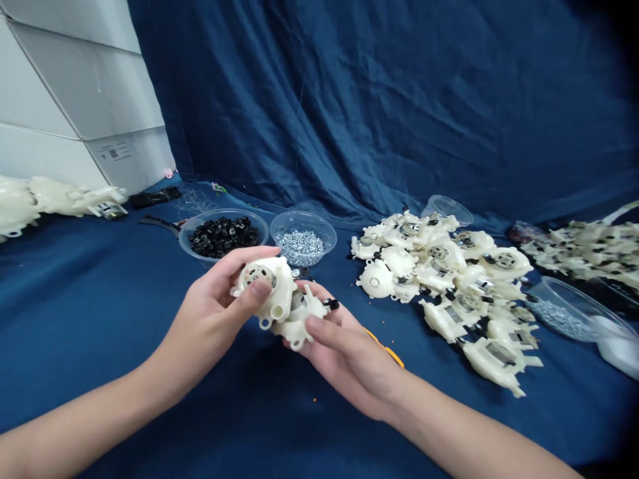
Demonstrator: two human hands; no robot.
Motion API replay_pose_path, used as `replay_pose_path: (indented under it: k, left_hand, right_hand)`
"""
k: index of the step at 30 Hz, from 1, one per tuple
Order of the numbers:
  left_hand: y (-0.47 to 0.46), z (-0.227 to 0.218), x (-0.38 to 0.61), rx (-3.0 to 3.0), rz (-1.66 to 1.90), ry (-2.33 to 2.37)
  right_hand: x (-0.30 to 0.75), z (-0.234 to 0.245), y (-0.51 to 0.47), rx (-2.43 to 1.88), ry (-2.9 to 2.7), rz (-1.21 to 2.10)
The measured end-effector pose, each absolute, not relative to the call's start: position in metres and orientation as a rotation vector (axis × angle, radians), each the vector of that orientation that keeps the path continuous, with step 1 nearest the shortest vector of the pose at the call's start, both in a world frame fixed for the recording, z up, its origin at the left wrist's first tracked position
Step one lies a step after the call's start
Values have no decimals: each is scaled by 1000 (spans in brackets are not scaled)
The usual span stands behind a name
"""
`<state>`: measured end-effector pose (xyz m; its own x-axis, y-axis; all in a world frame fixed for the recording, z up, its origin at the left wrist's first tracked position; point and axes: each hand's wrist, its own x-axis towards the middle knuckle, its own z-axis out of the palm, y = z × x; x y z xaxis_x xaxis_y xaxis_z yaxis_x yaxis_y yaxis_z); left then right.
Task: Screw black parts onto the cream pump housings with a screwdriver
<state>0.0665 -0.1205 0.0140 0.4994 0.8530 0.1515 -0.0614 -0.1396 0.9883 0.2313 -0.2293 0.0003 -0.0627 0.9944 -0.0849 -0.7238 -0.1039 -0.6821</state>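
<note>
My left hand (214, 299) is shut on a cream plastic gear housing (262, 283), with its thumb across the face near a round metal-centred opening. My right hand (339, 352) holds a second cream plastic housing piece (297, 322) from below, its fingers curled around it. The two pieces touch and may be joined, but I cannot tell. A small black part (330, 304) sticks out at the right of the second piece. An orange-yellow handled tool (385, 347) lies partly hidden under my right hand.
Ahead stand a clear bowl of black small parts (223, 236) and a clear bowl of silver screws (303, 247). Cream housings lie heaped at right (439, 273), far right (584, 243) and left (50, 197). A tilted bowl of screws (562, 318) sits on the blue cloth (200, 372).
</note>
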Motion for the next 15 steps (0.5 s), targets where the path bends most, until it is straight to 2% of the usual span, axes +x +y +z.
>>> replay_pose_path:
  k: [5, 15]
  left_hand:
    - [-119, 13, 65, 1459, 923, 729]
    - [-118, 13, 58, 1466, 842, 665]
  right_hand:
    - [238, 1, -231, -796, -666, 1525]
    - [243, 12, -227, -873, -807, 1635]
